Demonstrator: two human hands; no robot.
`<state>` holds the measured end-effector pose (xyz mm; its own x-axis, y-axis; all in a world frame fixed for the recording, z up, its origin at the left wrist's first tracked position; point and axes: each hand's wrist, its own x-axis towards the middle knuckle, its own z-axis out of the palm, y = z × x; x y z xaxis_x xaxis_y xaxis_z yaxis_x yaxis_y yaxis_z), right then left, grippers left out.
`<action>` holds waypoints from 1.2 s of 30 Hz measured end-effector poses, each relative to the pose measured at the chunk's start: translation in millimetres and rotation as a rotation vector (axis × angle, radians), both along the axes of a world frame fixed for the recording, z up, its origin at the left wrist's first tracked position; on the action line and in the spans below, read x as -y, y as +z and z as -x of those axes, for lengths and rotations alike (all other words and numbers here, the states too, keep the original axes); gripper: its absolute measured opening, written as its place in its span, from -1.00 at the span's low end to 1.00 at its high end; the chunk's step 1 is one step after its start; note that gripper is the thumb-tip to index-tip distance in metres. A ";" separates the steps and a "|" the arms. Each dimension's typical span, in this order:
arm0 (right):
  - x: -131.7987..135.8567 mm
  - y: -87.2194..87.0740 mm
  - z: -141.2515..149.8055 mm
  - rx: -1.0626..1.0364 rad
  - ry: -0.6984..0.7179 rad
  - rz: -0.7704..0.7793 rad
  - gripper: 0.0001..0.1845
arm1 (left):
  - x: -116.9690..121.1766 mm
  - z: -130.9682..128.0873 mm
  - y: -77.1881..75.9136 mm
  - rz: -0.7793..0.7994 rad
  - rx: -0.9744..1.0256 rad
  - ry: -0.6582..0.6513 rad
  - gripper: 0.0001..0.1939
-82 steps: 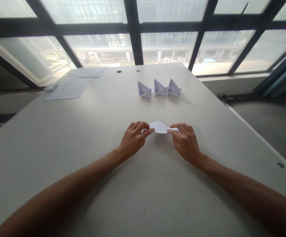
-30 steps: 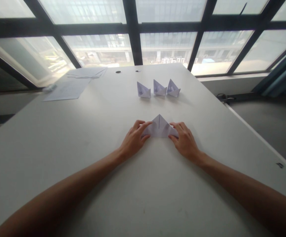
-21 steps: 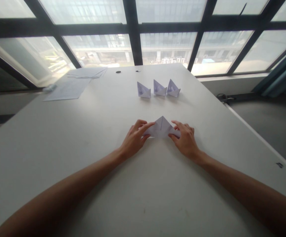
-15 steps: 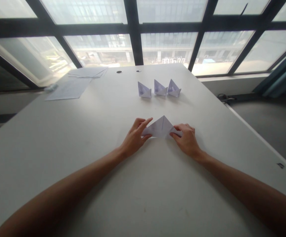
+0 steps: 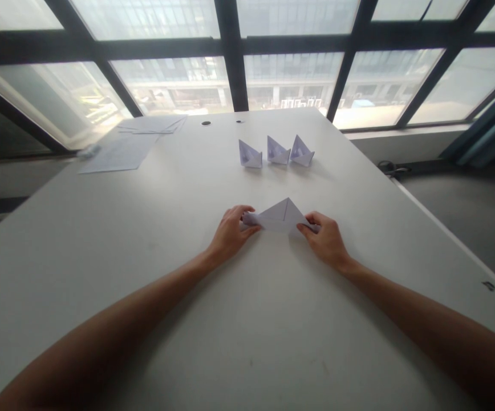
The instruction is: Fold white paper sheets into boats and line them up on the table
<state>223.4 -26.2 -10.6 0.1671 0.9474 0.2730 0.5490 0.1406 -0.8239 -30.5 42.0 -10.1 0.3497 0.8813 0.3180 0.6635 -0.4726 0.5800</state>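
Note:
A white folded paper boat (image 5: pixel 279 217) is stretched between my two hands, low over the table, its triangular peak pointing up. My left hand (image 5: pixel 232 231) pinches its left end with thumb below and fingers above. At the opposite end, my right hand (image 5: pixel 325 237) grips the right tip between thumb and fingers. Beyond them, three finished-looking paper boats stand in a row: one on the left (image 5: pixel 250 155), one in the middle (image 5: pixel 278 152) and one on the right (image 5: pixel 301 152). The fingertips of both hands are partly hidden by the paper.
The white table (image 5: pixel 247 319) reaches to a dark-framed window. Sheets of paper (image 5: pixel 119 154) lie at its far left. A dark cable hole (image 5: pixel 206 124) sits near the back edge. Scissors (image 5: pixel 390 168) are by the right edge, and a blue curtain (image 5: pixel 482 137) hangs beyond.
My left fingers have closed around the left end of the paper boat, where the index finger was stretched out. The peak has shifted slightly right, and the boat looks more pulled out sideways.

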 end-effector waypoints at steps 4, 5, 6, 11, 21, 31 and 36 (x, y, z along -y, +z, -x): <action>0.1 0.8 0.2 -0.012 0.000 0.003 -0.89 | 1.0 -0.1 -0.4 0.041 0.037 0.050 -0.71; 0.0 0.7 0.1 -0.012 0.001 0.002 -0.89 | 1.3 -0.2 -0.3 0.048 0.045 0.041 -0.74; -0.1 0.6 -0.1 -0.010 0.000 0.000 -0.89 | 1.5 -0.3 -0.1 0.051 0.054 0.030 -0.75; -0.7 -0.8 -0.6 0.002 -0.005 -0.006 -0.90 | 1.7 -1.0 1.8 -0.003 0.100 -0.016 -0.82; -0.1 -0.4 -0.6 -0.004 -0.001 -0.005 -0.89 | 2.8 -2.4 3.6 -0.010 0.139 -0.074 -0.91; 0.0 0.7 0.0 0.006 -0.003 -0.002 -0.87 | 2.9 -1.5 4.9 -0.047 0.171 -0.080 -0.91; 0.5 0.1 0.2 -0.008 -0.006 -0.005 -0.87 | 4.5 -2.3 5.2 -0.075 0.163 -0.082 -0.92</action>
